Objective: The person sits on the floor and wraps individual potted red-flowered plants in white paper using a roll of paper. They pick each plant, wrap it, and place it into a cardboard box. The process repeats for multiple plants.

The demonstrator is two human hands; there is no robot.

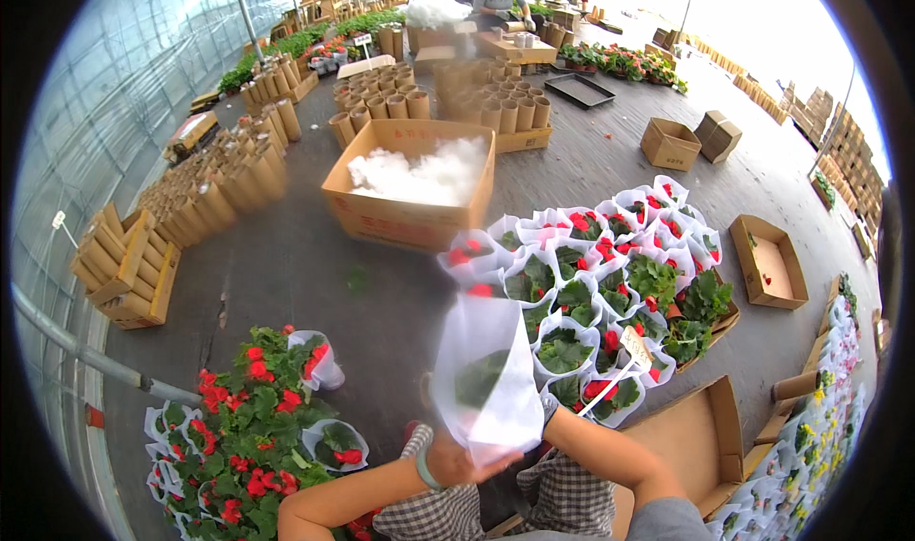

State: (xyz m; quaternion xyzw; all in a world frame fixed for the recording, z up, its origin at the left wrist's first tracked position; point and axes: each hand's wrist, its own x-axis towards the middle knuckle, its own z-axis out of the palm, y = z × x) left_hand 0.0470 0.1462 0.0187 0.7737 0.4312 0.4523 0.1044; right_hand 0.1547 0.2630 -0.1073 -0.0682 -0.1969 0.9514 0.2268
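Observation:
Low in front of me, a leafy plant in a white paper-like sleeve (490, 376) rests in my left hand (457, 459), whose fingers lie under its base. My right forearm reaches behind the sleeve, and the sleeve hides my right hand. Just beyond stand many white-sleeved potted plants with red flowers (572, 294), with a sign on a stick (636, 344) among them. To the left are unsleeved red-flowering plants (261, 412), with several sleeved ones beside them. A large cardboard box (407, 223) holding white fluffy fibre (422, 176) is farther ahead.
Rows of cardboard tubes (214, 191) line the left; more tubes (386, 105) stand beyond the box. Shallow cardboard trays (686, 441) (768, 262) lie at right, near sleeved flowers (786, 455). A black tray (579, 90) is on the floor. A person (500, 1) sits at the back.

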